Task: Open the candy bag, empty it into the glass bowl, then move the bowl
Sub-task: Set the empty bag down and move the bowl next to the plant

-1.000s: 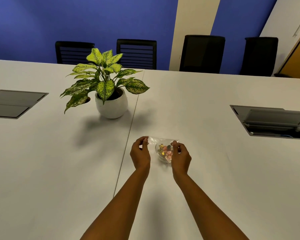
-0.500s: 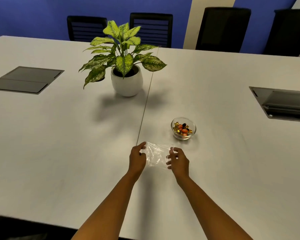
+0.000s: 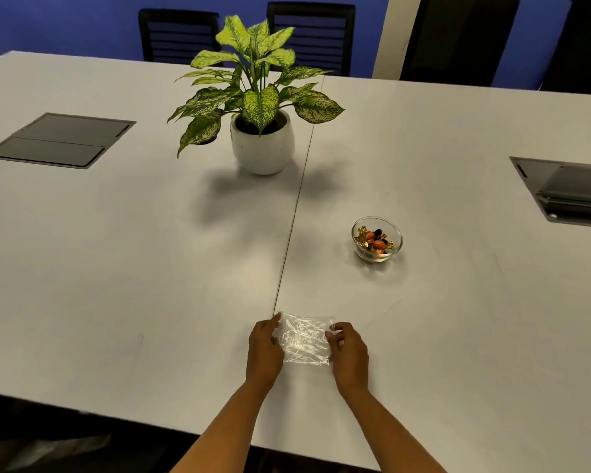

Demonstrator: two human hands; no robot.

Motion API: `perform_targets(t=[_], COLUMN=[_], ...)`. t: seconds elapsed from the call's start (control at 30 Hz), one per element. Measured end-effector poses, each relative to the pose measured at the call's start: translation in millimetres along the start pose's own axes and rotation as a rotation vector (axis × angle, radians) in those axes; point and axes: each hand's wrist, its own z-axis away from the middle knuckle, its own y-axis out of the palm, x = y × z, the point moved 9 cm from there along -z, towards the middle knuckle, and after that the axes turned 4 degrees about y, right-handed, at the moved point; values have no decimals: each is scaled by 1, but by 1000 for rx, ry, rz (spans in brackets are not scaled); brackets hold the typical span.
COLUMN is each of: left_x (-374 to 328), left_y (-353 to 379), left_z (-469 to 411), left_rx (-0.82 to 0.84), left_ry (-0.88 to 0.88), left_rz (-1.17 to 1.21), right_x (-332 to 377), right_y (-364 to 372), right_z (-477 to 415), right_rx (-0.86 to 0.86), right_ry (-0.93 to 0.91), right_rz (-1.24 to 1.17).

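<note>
Near the white table's (image 3: 116,268) front edge, the left hand (image 3: 264,349) and right hand (image 3: 350,356) pinch opposite sides of the empty, crinkled clear plastic bag (image 3: 304,339), with the small glass bowl of wrapped candies (image 3: 376,238) standing farther in.

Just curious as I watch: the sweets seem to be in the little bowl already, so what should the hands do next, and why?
Probably let go of the bag and reach for the glass bowl. The bag looks empty and flat on the table, held at its edges by the left hand and right hand, while the candies sit in the bowl, which stands apart and untouched. Moving it is the step left.
</note>
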Motion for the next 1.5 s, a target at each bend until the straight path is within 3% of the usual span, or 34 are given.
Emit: perform_targets(t=[0.3,0.6,0.8,0.93,1.13,1.37,1.5], left_x=[8,9,-34,-86,-145,-168,-182], left_y=[1,-3,-9,8,49,98,123], left_z=[14,17,-1,-33,-81,-129,-142], left_rx=[-9,-88,-197,-121,46,286,398], left_ry=[19,-101,71,206,248,229,308], left_rz=[-136,-325,-364,-218,-125,-103,-63], right_x=[-10,-7,22,43,46,44,47], right_y=[6,-2,-37,-65,-93,-103,-101], right_z=[11,12,-17,-59,-128,-176,-194], right_rx=[-6,-53,-158,-168,-41,126,168], right_ry=[-41,-63,-206,-228,-116,-88,-106], right_rz=[160,238,150,113,206,318,309])
